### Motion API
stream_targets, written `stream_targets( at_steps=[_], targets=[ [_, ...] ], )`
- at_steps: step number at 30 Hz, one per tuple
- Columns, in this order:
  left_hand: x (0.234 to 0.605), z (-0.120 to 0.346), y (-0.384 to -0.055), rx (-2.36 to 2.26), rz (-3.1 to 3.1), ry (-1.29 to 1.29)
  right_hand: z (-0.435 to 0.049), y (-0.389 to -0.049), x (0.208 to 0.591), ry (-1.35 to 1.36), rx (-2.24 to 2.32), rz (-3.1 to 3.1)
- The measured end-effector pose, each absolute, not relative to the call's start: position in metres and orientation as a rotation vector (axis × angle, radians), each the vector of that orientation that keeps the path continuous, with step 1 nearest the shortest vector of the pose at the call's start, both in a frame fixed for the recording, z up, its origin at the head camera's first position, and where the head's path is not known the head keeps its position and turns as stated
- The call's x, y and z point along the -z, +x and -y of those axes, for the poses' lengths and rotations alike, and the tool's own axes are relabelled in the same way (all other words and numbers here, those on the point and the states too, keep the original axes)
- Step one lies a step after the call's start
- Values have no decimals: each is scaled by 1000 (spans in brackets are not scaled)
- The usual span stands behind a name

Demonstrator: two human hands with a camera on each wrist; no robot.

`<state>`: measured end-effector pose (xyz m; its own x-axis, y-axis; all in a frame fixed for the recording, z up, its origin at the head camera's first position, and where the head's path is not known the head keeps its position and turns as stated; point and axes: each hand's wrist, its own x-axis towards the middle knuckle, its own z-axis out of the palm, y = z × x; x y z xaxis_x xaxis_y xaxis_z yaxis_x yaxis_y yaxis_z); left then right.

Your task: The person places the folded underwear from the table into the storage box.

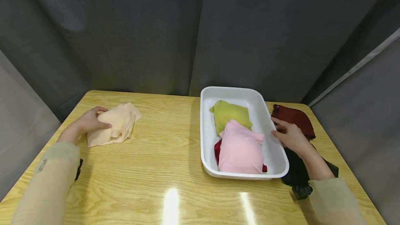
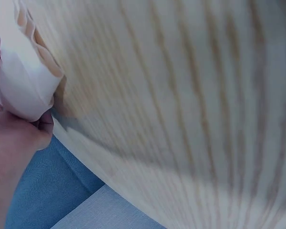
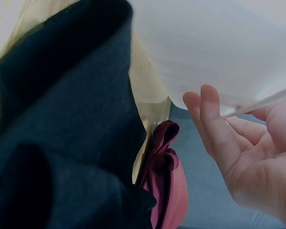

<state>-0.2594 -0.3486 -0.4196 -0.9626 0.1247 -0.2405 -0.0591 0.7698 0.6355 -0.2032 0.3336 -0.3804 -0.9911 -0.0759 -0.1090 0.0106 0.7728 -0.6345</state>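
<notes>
At the left of the table, a folded cream cloth (image 1: 120, 122) lies partly under my left hand (image 1: 89, 121), which grips its left side with the thumb in front. The left wrist view shows the cream cloth (image 2: 24, 71) in folded layers between thumb and fingers. On the right, my right hand (image 1: 292, 136) pinches the right rim of a white plastic tub (image 1: 202, 124), its fingers under the lip in the right wrist view. Inside the tub lie a yellow-green cloth (image 1: 234, 114), a folded pink garment (image 1: 240, 150) overlapping it, and a dark red cloth (image 1: 217, 151) mostly hidden beneath.
Right of the tub sit a maroon folded cloth (image 1: 295, 119) and a black cloth (image 1: 292, 164), the latter partly behind my right forearm. The wooden table (image 1: 140, 176) ends at dark grey curtains (image 1: 140, 37), with lighter panels at both sides.
</notes>
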Motion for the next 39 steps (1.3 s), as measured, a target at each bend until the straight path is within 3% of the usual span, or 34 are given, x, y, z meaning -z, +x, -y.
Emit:
stream_targets(
  at_steps=[14,32,39],
  targets=[
    [415,345,-254,-1054,-2829,40,-333,-202,379,-64,1013,-2840],
    [390,333,-244,-1253,-2830,306,-333,-203,381,-39,999,-2844],
    [378,319,-242,-1186,-2889,265,-334,-203,381,-43,1001,-2845]
  ],
)
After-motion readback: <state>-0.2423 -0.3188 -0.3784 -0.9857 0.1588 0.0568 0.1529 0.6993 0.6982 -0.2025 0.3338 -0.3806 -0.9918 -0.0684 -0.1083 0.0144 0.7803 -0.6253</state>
